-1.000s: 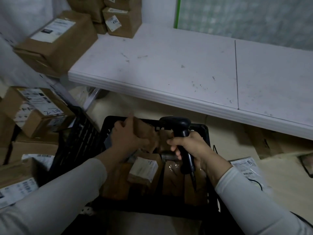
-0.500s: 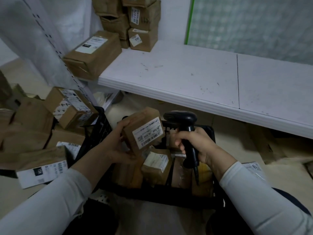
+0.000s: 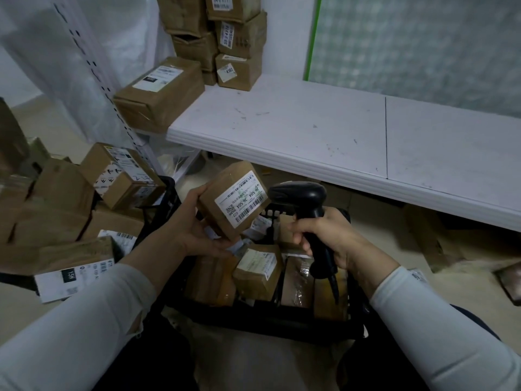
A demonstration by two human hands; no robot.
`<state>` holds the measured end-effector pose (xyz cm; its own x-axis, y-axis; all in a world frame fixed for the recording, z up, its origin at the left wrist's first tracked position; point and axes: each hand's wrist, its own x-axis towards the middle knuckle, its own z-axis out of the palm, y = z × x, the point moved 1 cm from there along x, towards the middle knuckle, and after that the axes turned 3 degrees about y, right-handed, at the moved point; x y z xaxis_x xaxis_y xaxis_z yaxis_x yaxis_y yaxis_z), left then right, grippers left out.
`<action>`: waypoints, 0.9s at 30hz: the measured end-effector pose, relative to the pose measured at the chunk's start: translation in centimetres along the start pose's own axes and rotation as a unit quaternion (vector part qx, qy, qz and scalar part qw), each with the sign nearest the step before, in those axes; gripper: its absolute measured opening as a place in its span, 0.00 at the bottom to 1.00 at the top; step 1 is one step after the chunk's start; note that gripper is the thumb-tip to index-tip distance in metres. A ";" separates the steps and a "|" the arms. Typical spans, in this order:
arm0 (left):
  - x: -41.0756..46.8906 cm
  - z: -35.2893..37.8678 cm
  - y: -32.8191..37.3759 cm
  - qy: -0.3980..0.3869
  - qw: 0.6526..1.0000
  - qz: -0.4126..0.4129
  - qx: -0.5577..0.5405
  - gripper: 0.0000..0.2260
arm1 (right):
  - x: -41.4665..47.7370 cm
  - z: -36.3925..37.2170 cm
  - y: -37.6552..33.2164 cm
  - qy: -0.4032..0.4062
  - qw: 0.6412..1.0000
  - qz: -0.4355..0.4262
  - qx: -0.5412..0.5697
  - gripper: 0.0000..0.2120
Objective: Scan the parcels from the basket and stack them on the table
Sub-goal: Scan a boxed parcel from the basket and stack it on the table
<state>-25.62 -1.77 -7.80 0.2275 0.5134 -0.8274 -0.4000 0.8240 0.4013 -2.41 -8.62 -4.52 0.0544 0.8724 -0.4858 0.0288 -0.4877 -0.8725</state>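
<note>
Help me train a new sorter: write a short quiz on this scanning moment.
1. True or false: the left hand holds a labelled parcel over the black basket.
2. Which hand grips the barcode scanner? A) left B) right
3. Fill in: the scanner's head sits beside the parcel's white ____.
Key: 1 true; 2 B, the right hand; 3 label.

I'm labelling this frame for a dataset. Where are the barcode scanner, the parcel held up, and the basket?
barcode scanner (image 3: 298, 193): head view, on its black head.
held parcel (image 3: 241, 200): head view, on its white label.
basket (image 3: 267, 323): head view, on its near wall.
</note>
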 end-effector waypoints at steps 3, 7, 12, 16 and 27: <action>-0.2 0.2 0.0 0.001 1.000 -0.008 -0.008 0.32 | -0.1 -0.1 0.0 -0.003 1.000 -0.003 0.008 0.06; -0.5 0.2 0.0 -0.015 1.000 -0.024 0.002 0.36 | 0.3 -0.2 -0.3 0.041 0.997 -0.018 0.058 0.06; -1.5 0.5 -0.7 -0.074 0.996 -0.028 0.040 0.40 | 1.9 -0.6 -0.4 0.106 0.965 -0.004 0.239 0.13; -1.7 0.4 -1.6 -0.113 0.990 -0.034 0.072 0.35 | 2.4 0.0 0.2 0.107 0.959 -0.006 0.263 0.17; -2.1 0.5 0.2 -0.064 0.997 -0.017 0.035 0.38 | 0.9 -0.4 -0.4 0.093 0.991 -0.061 0.074 0.11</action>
<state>-25.70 -2.55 -5.82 0.3527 0.5077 -0.7860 -0.3281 0.8538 0.4043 -1.94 -7.64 -4.62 0.2430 0.8964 -0.3706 -0.0992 -0.3571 -0.9288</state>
